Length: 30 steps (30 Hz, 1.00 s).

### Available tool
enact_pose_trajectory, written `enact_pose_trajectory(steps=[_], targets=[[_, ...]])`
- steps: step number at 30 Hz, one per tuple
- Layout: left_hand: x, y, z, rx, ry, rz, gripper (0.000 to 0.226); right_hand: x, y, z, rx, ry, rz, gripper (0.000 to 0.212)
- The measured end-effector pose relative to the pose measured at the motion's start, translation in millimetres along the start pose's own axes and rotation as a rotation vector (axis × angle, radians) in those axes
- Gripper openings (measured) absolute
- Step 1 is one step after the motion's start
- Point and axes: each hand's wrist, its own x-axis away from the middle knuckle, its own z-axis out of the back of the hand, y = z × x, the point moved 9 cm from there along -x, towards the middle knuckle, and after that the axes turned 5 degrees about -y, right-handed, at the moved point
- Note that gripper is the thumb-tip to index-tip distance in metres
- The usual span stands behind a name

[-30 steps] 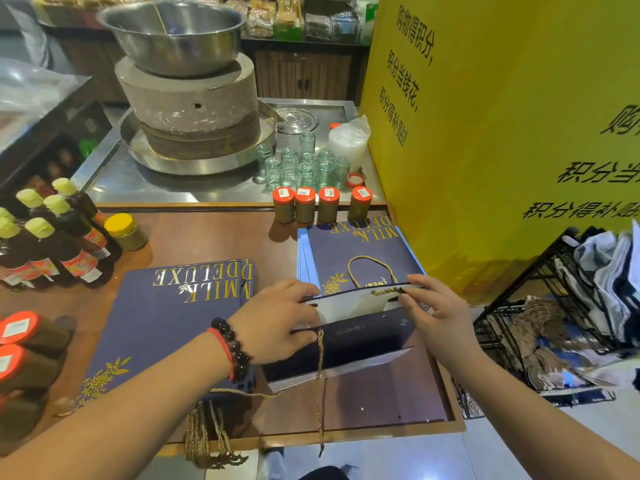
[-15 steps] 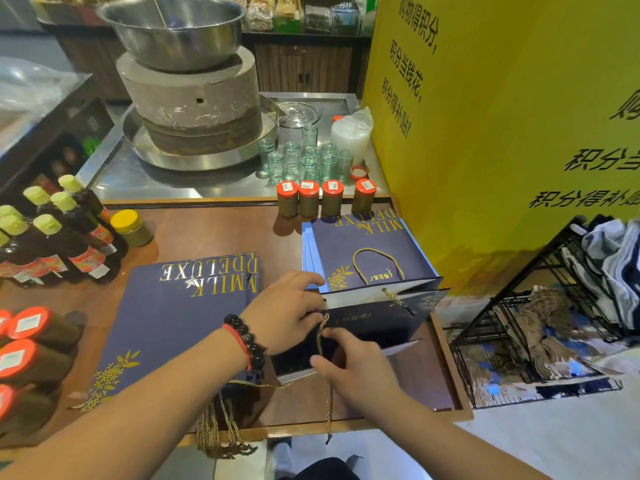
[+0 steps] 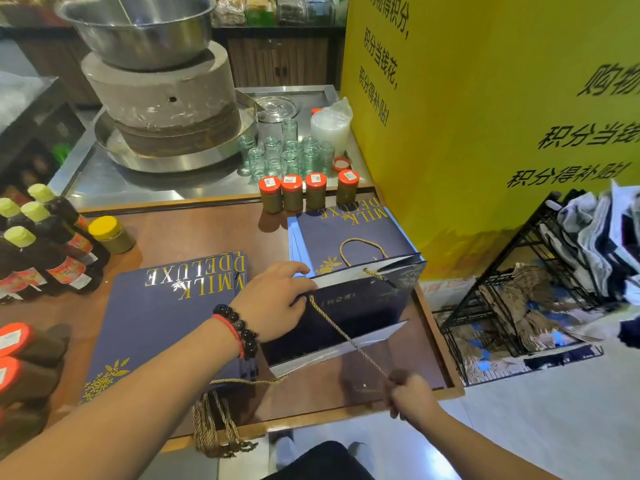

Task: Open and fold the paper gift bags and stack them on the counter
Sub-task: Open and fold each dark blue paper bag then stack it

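Note:
A navy paper gift bag point(image 3: 349, 317) with gold print lies partly opened near the front right of the brown counter point(image 3: 194, 233). My left hand point(image 3: 277, 299) grips its upper rim at the left. My right hand point(image 3: 408, 393) pinches the bag's gold rope handle point(image 3: 349, 341) and holds it taut toward the counter's front edge. Behind this bag a stack of flat navy bags point(image 3: 349, 237) lies with a rope handle on top. A second flat stack point(image 3: 166, 317) lies under my left forearm, its rope handles point(image 3: 214, 424) hanging over the front edge.
Dark bottles with green caps point(image 3: 41, 244) and orange-capped jars point(image 3: 20, 348) crowd the left side. Four orange-lidded jars point(image 3: 304, 194) stand behind the bags, with glasses point(image 3: 287, 154) and a stone mill point(image 3: 162, 98) beyond. A yellow panel point(image 3: 485, 133) and a black wire rack point(image 3: 519, 306) stand to the right.
My right hand left the bag's right rim, took hold of the rope handle and pulled it out toward the front edge. My left hand stayed on the rim.

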Motion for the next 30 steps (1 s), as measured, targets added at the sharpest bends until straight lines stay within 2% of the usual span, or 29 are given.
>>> enact_pose_trajectory(steps=[3,6,9,11,15,18,20,23,26,30], targets=[[-5.2,5.2,-0.5,-0.017,-0.039,-0.002,0.042,-2.8,38.7,25.9,-0.258,0.095,-0.129,0.03],[-11.7,19.5,0.6,-0.014,-0.058,-0.029,0.047,-3.1,49.7,41.6,-0.661,0.164,-0.186,0.014],[-18.6,32.8,-0.2,-0.035,-0.067,-0.035,0.048,0.2,37.6,54.8,-1.006,0.239,-0.135,0.009],[-22.4,36.4,-1.9,-0.047,-0.057,-0.029,0.051,0.8,34.9,64.3,-1.133,0.327,-0.087,0.009],[-25.5,38.3,-4.6,-0.103,-0.02,-0.071,0.063,3.4,31.2,80.2,-1.223,0.43,-0.043,0.003],[-25.8,37.3,-4.5,-0.132,0.002,-0.076,0.062,-1.1,36.8,94.4,-1.263,0.509,-0.079,0.029],[-25.6,37.2,-4.0,-0.132,0.006,-0.066,0.053,-7.5,42.8,102.7,-1.318,0.532,-0.101,0.028],[-25.3,34.9,-3.6,-0.114,0.016,-0.058,0.029,-10.3,53.6,113.9,-1.322,0.583,-0.163,0.012],[-26.1,34.4,-4.5,-0.106,0.016,-0.054,0.027,-14.1,50.2,117.4,-1.383,0.539,-0.132,0.011],[-31.3,42.7,-6.8,-0.121,-0.008,-0.051,0.028,-5.8,17.6,107.7,-1.213,0.412,-0.022,0.015]])
